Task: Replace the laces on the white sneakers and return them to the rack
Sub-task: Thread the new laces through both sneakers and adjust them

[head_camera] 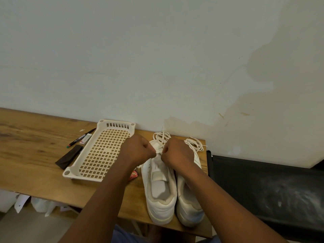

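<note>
Two white sneakers stand side by side on the wooden table, heels toward me: the left sneaker (160, 192) and the right sneaker (189, 204). My left hand (138, 149) and my right hand (177, 151) are curled over the toe end of the left sneaker, each pinching a white lace (162, 136) near the eyelets. Loose loops of that lace lie beyond the toe against the wall. A second bundle of white lace (195, 144) lies past the right sneaker's toe. The eyelets under my fingers are hidden.
A cream perforated plastic rack tray (103, 151) lies left of the sneakers. Left of it are a marker pen (81, 137), a small white box (85, 138) and a dark brown pouch (69, 156). A black chair (263, 186) stands at the table's right end.
</note>
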Tool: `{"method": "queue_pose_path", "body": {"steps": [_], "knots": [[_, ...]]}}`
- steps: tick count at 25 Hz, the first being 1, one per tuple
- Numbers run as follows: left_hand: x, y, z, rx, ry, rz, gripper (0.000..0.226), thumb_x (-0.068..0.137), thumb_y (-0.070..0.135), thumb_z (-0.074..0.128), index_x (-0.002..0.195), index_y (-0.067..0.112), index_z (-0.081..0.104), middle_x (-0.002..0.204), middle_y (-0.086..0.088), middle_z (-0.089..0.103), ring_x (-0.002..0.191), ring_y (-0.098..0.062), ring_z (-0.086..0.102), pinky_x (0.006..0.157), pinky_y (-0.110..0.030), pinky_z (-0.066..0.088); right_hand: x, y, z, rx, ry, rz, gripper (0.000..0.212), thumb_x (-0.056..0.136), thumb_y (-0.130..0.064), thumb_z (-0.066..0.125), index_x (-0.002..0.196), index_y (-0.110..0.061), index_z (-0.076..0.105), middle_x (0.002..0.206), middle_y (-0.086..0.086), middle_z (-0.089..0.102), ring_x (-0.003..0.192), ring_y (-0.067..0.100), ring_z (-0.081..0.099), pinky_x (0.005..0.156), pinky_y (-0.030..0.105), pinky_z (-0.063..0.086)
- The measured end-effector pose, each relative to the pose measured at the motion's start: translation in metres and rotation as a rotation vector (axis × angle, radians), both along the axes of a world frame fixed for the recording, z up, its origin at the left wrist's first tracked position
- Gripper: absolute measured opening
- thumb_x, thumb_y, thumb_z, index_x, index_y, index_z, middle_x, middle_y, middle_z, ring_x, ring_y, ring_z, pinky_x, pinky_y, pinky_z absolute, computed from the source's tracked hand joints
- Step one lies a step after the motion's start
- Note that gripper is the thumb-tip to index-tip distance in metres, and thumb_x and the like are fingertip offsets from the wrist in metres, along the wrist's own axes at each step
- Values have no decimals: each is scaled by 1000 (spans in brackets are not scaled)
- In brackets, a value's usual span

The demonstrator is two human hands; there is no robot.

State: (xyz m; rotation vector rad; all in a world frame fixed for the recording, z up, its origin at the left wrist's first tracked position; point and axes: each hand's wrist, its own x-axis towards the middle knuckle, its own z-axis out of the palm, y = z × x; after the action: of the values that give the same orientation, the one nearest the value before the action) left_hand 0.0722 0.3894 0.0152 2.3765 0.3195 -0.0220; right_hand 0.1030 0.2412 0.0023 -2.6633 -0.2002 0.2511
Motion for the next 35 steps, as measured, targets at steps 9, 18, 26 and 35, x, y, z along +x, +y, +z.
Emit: {"method": "queue_pose_path", "body": {"steps": [9,18,26,35], "knots": [[15,-22,-22,334,53,-9,26,74,25,79,71,18,54,71,0,57,76,-22,63,63,-30,45,12,-6,-7,149,130,-53,22,76,-12,64,83,-26,80,87,-3,75,85,24,70,68,29,54],[23,-15,-30,172,104,5,20,75,30,84,87,15,77,79,-1,72,77,-18,68,69,-35,58,16,-9,-8,162,140,-12,17,77,-14,70,83,-26,82,86,-3,77,85,22,72,77,35,62],[17,-24,-32,264,33,115,24,85,25,70,69,14,56,63,1,55,61,-16,53,50,-27,31,8,-5,-12,94,-46,62,12,81,-22,65,77,-15,74,76,0,68,76,23,65,63,31,51],[15,-33,-35,264,-8,136,13,86,22,63,78,14,69,81,-4,70,76,-22,65,65,-32,49,14,-7,-17,51,-55,111,18,89,-24,57,74,-14,59,70,2,56,74,26,59,59,30,37]]}}
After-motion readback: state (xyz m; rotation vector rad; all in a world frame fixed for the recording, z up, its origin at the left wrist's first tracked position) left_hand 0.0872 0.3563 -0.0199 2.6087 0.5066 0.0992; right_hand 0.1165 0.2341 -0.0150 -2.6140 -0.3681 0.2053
